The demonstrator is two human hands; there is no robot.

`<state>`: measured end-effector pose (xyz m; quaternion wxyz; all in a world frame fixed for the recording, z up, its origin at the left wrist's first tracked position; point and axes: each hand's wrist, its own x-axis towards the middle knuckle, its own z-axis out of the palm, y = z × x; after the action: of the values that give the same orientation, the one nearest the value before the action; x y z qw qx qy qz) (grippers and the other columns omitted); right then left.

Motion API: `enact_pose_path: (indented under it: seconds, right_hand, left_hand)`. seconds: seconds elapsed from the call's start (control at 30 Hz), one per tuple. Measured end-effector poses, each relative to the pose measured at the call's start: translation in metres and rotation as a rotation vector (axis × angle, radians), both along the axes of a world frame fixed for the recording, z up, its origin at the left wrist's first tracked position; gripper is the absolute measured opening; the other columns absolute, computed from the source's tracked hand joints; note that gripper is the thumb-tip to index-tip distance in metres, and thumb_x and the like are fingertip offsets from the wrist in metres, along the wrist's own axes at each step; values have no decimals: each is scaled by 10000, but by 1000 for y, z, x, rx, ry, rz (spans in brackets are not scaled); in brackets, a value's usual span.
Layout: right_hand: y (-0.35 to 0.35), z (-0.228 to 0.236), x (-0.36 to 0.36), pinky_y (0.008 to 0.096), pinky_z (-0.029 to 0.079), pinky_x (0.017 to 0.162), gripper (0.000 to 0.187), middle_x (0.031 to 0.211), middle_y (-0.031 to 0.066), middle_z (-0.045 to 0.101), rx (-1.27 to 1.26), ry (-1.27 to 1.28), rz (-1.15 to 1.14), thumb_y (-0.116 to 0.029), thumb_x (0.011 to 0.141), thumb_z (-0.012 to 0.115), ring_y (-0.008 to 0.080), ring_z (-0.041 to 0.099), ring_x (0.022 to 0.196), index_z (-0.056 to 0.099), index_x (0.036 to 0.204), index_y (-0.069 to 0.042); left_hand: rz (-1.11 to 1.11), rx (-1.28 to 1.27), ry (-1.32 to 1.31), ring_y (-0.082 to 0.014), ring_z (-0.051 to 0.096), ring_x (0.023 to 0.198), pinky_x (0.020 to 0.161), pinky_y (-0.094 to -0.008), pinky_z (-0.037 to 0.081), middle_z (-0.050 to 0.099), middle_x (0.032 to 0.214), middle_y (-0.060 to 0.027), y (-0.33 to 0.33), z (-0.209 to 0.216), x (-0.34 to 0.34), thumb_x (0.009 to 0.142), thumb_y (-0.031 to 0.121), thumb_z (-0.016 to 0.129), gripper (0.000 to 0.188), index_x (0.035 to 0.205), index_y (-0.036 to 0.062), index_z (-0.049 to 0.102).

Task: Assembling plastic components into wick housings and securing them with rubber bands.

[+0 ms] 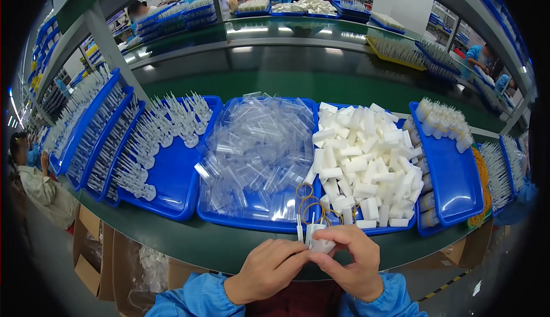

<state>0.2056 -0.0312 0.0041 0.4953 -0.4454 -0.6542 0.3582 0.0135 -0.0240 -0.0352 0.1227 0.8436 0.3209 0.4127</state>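
Item in hand: small bundle of white pieces (318,241), pinched between left hand (268,270) and right hand (354,262), both closed on it, above the counter (229,248) edge. Finished bundles: few, on right blue tray (458,179). Remaining: heaped loose white pieces (366,162); most work apparently left.

Bare green bench strip (189,239) left open along the near edge, reach beyond it blocked by blue trays (172,185) packed edge to edge, open green belt (321,82) behind them.
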Motion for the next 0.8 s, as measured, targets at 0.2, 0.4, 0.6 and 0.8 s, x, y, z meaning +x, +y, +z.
enact_pose_path:
  seconds: [0.2, 0.4, 0.6, 0.8]
  right_hand:
    - [10, 10, 7, 275, 543, 677, 334, 956, 114, 698, 80, -149, -45, -39, 795, 831, 165, 675, 824, 717, 1107, -11]
    - [10, 30, 3, 353, 566, 794, 460, 1076, 135, 657, 35, -297, 243, 44, 837, 702, 278, 682, 902, 654, 1290, -22]
    - [12, 30, 8, 340, 565, 803, 519, 1107, 140, 680, 102, -403, 295, 102, 838, 607, 285, 691, 944, 614, 1340, -27]
    - [12, 12, 21, 255, 562, 680, 357, 946, 95, 722, -52, -95, 130, 41, 844, 693, 113, 681, 734, 686, 1198, -4]
  left_hand:
    - [-30, 33, 73, -223, 661, 854, 655, -326, 493, 667, 1058, -84, -1, 8, -1, 810, 60, 682, 275, 1081, 13, 693]
    - [4, 37, 71, -243, 669, 881, 692, -332, 519, 669, 1066, -107, 4, 4, -2, 815, 79, 664, 271, 1077, 14, 692]
    - [-8, 20, 118, -250, 673, 909, 707, -337, 524, 665, 1090, -114, 4, 8, -7, 813, 85, 659, 300, 1100, 5, 687]
    - [-117, 35, 183, -225, 667, 906, 707, -324, 515, 656, 1079, -92, 5, 13, -7, 789, 87, 661, 413, 1196, 17, 685]
